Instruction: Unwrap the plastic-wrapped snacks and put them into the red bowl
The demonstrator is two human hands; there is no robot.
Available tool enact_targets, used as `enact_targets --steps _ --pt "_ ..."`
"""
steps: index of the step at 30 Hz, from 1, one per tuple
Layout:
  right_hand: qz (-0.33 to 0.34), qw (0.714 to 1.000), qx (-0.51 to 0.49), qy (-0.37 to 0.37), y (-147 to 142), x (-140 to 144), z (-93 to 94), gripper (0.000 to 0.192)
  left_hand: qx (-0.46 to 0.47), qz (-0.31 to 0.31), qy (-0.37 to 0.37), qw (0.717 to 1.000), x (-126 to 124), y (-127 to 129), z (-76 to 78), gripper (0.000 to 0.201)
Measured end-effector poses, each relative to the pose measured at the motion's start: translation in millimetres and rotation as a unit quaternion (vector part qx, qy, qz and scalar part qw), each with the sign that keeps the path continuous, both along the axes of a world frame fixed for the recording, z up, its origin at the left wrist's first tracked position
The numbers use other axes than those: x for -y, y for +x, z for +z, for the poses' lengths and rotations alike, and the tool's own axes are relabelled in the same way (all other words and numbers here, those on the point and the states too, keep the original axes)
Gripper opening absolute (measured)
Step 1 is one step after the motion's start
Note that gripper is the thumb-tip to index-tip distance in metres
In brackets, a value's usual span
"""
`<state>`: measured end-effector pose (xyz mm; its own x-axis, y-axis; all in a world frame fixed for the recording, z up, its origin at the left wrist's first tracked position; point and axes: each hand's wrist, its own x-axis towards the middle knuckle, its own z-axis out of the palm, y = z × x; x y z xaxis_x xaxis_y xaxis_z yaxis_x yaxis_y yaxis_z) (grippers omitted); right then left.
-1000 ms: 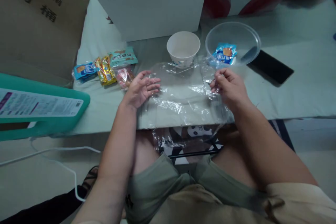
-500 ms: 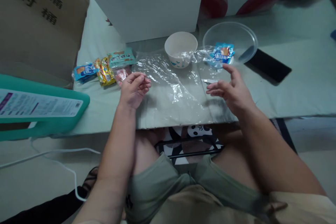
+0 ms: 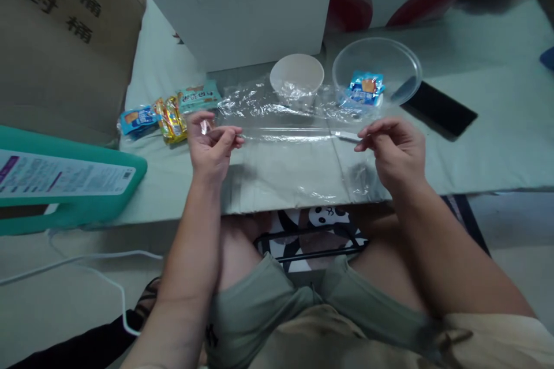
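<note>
The left hand [image 3: 212, 147] and the right hand [image 3: 396, 150] now pinch the near edge of the clear plastic wrap [image 3: 281, 121] shut in their fingers; half a second ago both hands were open; the wrap is pulled tight above the counter [image 3: 476, 155], in front of the white bowl [image 3: 296, 76].

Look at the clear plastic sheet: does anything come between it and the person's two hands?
Nothing visible does. The left hand and the right hand each pinch an end of the clear plastic sheet, stretched between them above the table.
</note>
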<state>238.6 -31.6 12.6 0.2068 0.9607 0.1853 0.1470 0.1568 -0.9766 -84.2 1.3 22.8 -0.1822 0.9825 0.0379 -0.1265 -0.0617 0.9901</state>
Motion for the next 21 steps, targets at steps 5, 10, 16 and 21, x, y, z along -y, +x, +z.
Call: enact_targets --steps 5,10,16,21 --pt "0.043 0.996 0.079 0.009 4.6 1.5 1.3 0.039 -0.152 -0.015 0.015 0.988 -0.6 -2.2 -8.8 0.034" --pt "-0.007 0.966 0.257 0.035 7.1 -1.4 -0.4 0.015 -0.262 -0.004 0.053 0.964 -2.5 -11.6 -12.1 0.009" --pt "-0.034 0.943 0.302 0.137 8.8 1.9 5.8 0.007 -0.204 -0.012 0.184 0.961 -5.1 -20.2 -17.7 0.017" --pt "0.036 0.982 0.161 0.093 9.5 1.1 1.9 0.027 -0.043 -0.036 0.232 0.971 -12.3 -5.3 -23.0 0.027"
